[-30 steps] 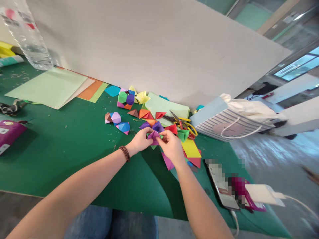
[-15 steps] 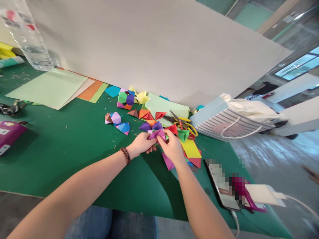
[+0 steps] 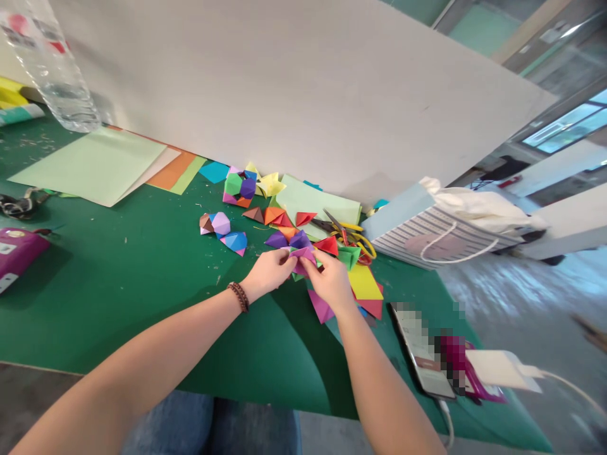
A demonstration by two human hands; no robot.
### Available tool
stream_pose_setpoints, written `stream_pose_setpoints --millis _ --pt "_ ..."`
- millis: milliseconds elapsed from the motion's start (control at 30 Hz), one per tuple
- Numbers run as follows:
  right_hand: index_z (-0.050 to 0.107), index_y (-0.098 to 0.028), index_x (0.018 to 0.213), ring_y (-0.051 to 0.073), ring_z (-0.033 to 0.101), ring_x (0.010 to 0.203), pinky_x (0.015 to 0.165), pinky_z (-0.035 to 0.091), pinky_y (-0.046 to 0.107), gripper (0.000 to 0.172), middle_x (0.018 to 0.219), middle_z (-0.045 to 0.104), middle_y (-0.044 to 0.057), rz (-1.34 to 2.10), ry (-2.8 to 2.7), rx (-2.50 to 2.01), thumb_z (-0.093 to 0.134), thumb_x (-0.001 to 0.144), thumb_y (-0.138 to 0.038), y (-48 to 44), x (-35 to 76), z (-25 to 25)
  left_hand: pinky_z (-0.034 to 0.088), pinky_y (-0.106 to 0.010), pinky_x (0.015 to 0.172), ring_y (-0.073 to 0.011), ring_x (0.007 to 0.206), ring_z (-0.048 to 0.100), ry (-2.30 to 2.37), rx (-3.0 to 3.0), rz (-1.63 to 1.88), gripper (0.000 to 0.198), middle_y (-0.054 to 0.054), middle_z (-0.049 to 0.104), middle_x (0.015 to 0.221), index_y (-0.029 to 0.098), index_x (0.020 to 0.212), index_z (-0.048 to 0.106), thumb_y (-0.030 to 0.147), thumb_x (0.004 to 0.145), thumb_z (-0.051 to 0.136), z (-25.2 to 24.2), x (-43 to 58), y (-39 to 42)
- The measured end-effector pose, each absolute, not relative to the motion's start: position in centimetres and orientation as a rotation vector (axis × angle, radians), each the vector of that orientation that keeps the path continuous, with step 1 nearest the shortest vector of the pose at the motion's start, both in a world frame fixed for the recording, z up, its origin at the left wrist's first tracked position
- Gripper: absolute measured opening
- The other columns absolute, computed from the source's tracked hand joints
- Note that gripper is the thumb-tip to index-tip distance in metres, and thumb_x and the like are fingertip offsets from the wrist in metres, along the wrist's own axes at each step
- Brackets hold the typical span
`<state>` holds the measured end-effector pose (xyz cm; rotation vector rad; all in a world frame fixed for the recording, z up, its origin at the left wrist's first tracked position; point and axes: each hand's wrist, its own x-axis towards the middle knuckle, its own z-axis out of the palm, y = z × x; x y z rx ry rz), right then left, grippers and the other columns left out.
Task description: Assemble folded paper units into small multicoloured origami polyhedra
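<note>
2 hands (image 3: pixel 269 275) (image 3: pixel 332 282), 1 pinched purple paper (image 3: pixel 303 253)

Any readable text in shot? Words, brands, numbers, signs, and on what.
None readable.
Plastic bottle: label marks, too blurred.
Striped bag: faint oval print, illegible.
Phone: screen partly pixelated, illegible.
Magenta object at left edge: pale patches, too small and blurred to read.

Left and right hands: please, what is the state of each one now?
Left hand: closed, holding the folded purple paper by its left side.
Right hand: closed, holding the same paper by its right side.
</note>
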<state>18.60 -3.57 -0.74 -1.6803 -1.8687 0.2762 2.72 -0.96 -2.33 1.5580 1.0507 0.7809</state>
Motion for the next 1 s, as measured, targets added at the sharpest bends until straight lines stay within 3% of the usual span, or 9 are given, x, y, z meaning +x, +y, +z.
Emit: stream_pose_setpoints --millis 267,400,467,667,1000 --pt "0.067 -0.02 0.089 0.013 0.049 0.048 0.051 0.039 0.025 0.025 0.067 0.065 0.0 0.342 -1.876 -1.662 0.051 0.087 -0.039 -3.8 18.1 -0.4 0.033 -0.023 0.052 -0.0104 0.051 0.044 1.128 1.764 0.857 0.024 0.002 0.051 0.054 0.017 0.059 0.054 0.025 0.081 0.049 -2.7 2.6 -0.5" --pt "0.068 -0.021 0.095 0.014 0.052 0.051 0.053 0.041 0.025 0.027 0.073 0.067 0.002 0.344 -1.9 -1.632 0.048 0.089 -0.038 -3.8 18.0 -0.2 0.037 -0.023 0.055 -0.011 0.056 0.049 1.119 1.76 1.001 0.011 0.001 0.06 0.067 0.017 0.081 0.064 0.021 0.079 0.053 -2.5 2.7 -0.8" --pt "0.068 -0.021 0.094 0.014 0.052 0.051 0.053 0.04 0.025 0.027 0.071 0.066 0.002 0.332 -1.919 -1.629 0.047 0.09 -0.038 -3.8 18.0 -0.2 0.042 -0.022 0.061 -0.0114 0.064 0.055 1.057 1.743 1.101 0.019 0.0 0.065 0.078 0.017 0.092 0.065 0.015 0.078 0.053 -2.4 2.8 -0.9" --pt "0.065 -0.022 0.095 0.016 0.054 0.052 0.054 0.039 0.027 0.021 0.072 0.067 0.002 0.318 -1.89 -1.645 0.048 0.089 -0.033 -3.7 17.6 -0.7 0.043 -0.022 0.064 -0.0121 0.067 0.055 1.139 1.713 1.162 0.007 -0.001 0.061 0.073 0.016 0.076 0.062 0.015 0.079 0.056 -2.2 2.7 -0.9" --pt "0.062 -0.019 0.091 0.015 0.052 0.054 0.055 0.034 0.026 0.012 0.066 0.062 0.001 0.452 -1.779 -1.716 0.054 0.087 -0.029 -2.8 17.0 -0.5 0.035 -0.021 0.056 -0.0098 0.057 0.045 1.193 1.609 1.139 0.015 0.003 0.05 0.059 0.016 0.067 0.056 0.024 0.079 0.06 -2.8 2.5 0.1"
